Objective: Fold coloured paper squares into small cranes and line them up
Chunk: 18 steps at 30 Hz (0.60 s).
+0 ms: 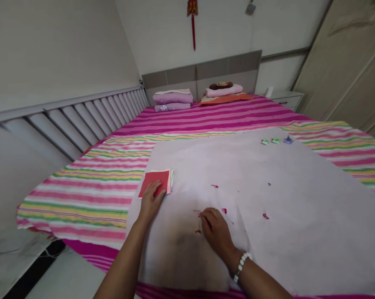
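My left hand rests flat, fingers stretched, on the near corner of a small stack of coloured paper squares with a red sheet on top. My right hand, with a white bead bracelet at the wrist, is closed in a pinch on a tiny pink scrap on the pale sheet that covers the bed. Small red and pink paper bits lie scattered on the sheet around that hand.
The bed has a pink, green and yellow striped cover. Three small folded paper shapes, green and purple, lie at the sheet's far edge. Folded blankets and pillows sit at the headboard. A slatted rail runs along the left.
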Motion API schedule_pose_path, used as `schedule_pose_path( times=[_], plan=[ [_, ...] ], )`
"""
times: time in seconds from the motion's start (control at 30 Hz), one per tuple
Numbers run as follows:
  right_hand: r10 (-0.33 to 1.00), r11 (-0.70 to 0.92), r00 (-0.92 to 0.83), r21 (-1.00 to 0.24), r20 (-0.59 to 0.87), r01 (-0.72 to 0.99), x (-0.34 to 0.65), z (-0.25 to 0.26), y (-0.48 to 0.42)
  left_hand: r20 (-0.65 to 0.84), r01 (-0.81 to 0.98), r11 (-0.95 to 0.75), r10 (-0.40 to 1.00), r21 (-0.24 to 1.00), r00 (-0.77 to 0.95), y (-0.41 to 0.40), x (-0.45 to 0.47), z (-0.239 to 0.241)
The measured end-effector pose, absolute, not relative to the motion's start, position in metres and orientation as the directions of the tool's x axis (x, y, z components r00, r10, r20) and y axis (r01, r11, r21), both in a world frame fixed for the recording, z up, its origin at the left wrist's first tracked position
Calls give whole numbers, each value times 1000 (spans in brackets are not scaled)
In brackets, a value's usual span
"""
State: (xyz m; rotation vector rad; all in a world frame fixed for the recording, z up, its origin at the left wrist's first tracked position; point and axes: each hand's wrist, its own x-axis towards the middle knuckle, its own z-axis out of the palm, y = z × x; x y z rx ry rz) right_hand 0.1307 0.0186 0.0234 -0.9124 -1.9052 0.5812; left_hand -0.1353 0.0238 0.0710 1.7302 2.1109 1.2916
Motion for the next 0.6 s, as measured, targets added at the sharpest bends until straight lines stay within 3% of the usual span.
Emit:
schedule_pose_path(
  times=[0.23,0.6],
  plan=[
    [788,615,-307,-701,533,362,132,25,19,267,693,39,907,720,-327,24,-150,58],
    [797,603,-321,-714,512,355,133,27,19,184,630,47,937,775,-296,20,-161,58]
  ],
)
